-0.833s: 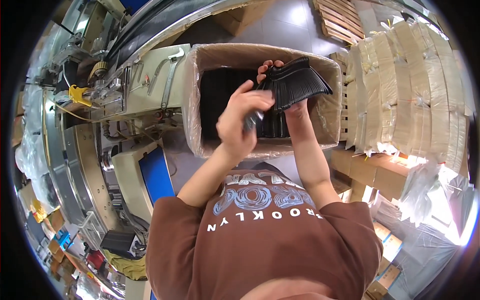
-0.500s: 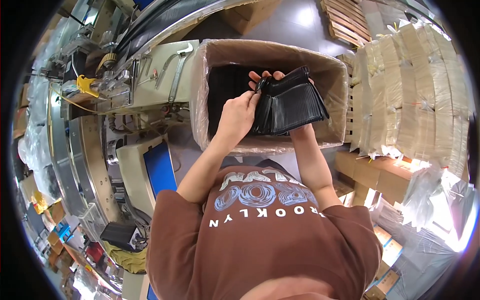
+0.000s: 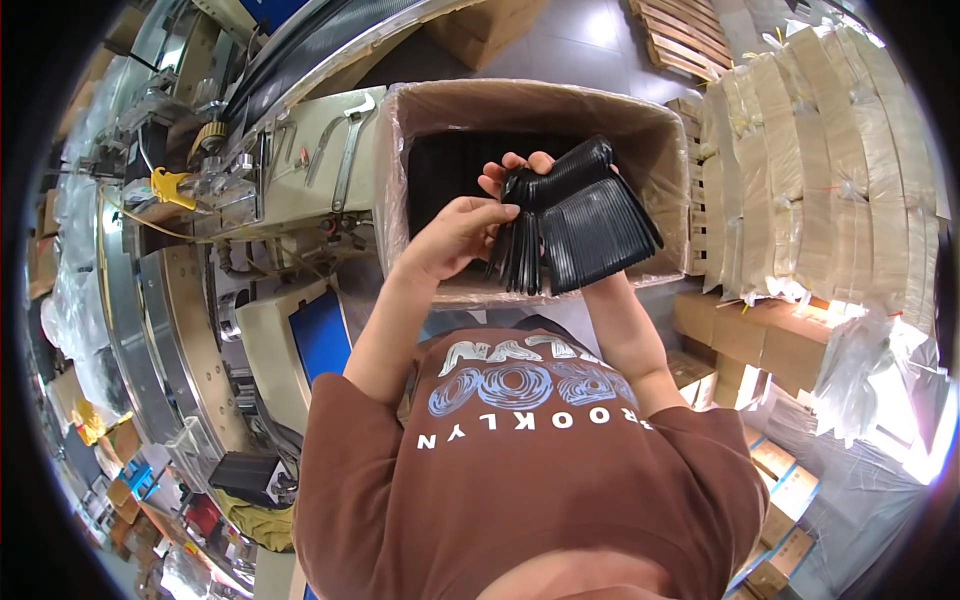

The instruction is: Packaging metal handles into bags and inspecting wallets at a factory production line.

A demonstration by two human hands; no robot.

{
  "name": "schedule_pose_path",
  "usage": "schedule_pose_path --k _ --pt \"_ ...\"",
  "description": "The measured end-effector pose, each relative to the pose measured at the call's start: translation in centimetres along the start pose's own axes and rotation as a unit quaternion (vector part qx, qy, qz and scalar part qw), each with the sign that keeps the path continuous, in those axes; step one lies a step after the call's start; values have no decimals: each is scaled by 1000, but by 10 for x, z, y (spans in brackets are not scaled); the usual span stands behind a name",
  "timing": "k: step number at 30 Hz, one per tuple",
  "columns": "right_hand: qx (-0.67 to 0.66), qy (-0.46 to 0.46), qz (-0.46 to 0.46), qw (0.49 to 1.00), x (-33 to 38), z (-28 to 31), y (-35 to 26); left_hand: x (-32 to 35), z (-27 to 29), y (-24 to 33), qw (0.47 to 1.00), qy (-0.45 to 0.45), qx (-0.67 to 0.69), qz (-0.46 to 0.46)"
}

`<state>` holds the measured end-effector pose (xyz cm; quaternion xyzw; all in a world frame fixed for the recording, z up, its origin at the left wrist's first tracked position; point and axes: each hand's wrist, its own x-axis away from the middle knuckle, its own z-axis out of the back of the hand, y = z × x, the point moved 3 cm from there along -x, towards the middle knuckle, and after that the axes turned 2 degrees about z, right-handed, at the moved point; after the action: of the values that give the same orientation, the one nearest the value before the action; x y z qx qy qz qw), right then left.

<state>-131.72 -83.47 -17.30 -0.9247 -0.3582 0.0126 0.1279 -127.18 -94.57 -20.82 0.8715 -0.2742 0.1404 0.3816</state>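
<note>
A thick stack of thin black plastic pieces (image 3: 585, 230) is held over the open carton, its near edges splayed like a fan. My right hand (image 3: 518, 168) carries the stack from below; its fingertips curl up past the far left side, while the palm is hidden under the pieces. My left hand (image 3: 455, 236) is at the stack's left end, thumb laid on the edges of several separated pieces and fingers partly hidden behind them. Below is the plastic-lined carton (image 3: 540, 100), with more dark pieces (image 3: 445, 175) in its left part.
Left of the carton, a machine ledge holds an adjustable wrench (image 3: 352, 150) and other tools. A yellow air gun (image 3: 172, 187) lies farther left. Bundled flat cardboard (image 3: 790, 170) stands stacked at right, with a wooden pallet (image 3: 680, 35) behind. Closed cartons (image 3: 750, 335) sit near right.
The left end of the stack has spread into separate pieces, and its near edge has tipped toward me. My left hand has shifted slightly left and nearer, its thumb now along the edges.
</note>
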Motion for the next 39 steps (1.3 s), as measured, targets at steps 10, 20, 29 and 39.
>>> schedule_pose_path --k 10,20,29,39 --pt "19 -40 13 999 -6 -9 -5 6 -4 0 994 -32 102 3" --pt "72 -76 -16 994 -9 -9 8 9 -15 -2 979 -127 152 51" --pt "161 -85 -6 983 -9 -52 -7 14 -65 9 901 -168 393 -71" --pt "618 23 117 777 -34 -142 -135 8 -82 117 956 -198 207 -58"
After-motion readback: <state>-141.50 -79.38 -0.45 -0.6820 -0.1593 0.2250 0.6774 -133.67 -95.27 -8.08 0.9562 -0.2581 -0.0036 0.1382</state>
